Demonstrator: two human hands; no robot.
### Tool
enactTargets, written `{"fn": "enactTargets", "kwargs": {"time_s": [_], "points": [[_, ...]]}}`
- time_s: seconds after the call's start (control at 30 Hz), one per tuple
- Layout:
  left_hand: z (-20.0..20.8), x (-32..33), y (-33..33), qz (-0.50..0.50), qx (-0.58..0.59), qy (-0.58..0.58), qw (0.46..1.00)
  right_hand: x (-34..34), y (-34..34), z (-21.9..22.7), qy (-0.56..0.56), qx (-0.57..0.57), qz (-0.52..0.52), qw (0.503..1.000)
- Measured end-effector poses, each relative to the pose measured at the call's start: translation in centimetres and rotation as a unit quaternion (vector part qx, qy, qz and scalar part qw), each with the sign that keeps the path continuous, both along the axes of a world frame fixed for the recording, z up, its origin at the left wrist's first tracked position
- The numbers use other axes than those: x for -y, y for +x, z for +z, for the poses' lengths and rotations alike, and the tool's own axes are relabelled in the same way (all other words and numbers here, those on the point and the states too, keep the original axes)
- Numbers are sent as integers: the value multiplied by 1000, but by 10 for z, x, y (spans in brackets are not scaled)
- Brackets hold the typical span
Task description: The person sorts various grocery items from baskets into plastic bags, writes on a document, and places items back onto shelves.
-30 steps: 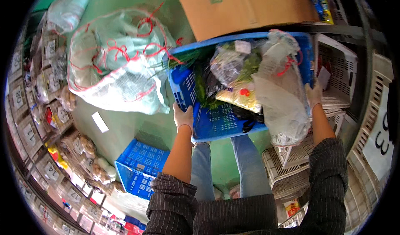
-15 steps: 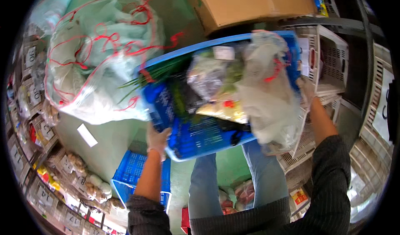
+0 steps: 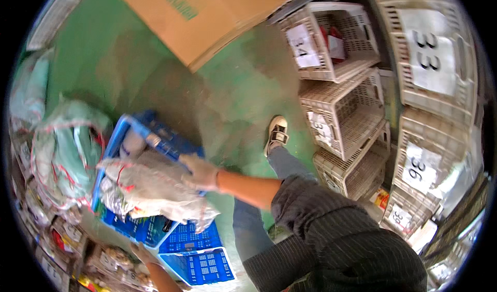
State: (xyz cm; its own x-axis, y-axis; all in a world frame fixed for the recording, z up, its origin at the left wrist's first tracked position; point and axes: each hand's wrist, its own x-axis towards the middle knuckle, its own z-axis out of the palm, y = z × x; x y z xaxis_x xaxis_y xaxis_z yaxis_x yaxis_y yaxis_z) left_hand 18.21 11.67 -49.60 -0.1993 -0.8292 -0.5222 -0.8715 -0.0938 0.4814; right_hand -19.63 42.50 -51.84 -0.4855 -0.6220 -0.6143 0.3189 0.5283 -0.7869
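Note:
A blue plastic crate (image 3: 111, 142) hangs tilted at the left, held between my hands. My gloved right hand (image 3: 201, 173) is closed on its right-hand rim. Lower down, my left hand (image 3: 142, 253), also gloved, grips the crate's near side; its fingers show only in part. Across the crate lies a translucent plastic bag (image 3: 155, 186) with red on it, hanging over the near rim. Beside the bag are clear and silvery packages (image 3: 115, 196), partly covered. A second blue crate (image 3: 204, 266) stands on the floor just below the held one.
A large cardboard box (image 3: 207, 17) stands ahead. Stacked beige crates (image 3: 339, 105) with paper labels line the right side. On the left, a big mesh sack with red cord (image 3: 72, 152) stands before shelves of goods. My shoe (image 3: 277, 131) rests on green floor.
The crate with the bag has swung from the middle to the left and turned, both hands going with it. My view has turned, and the beige crates at the right show more fully.

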Motion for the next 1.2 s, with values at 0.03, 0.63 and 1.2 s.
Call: {"fn": "enactTargets", "kwargs": {"time_s": [0.03, 0.63, 1.2], "points": [[3, -43, -57, 80, -13, 61, 995, -19, 1, 21, 52, 26, -1, 998], [248, -337, -240, -298, -116, 374, 870, -554, 16, 552, 380, -463, -509, 617], [570, -617, -361, -737, -436, 48, 514, -470, 48, 597, 53, -637, -65, 767]]}}
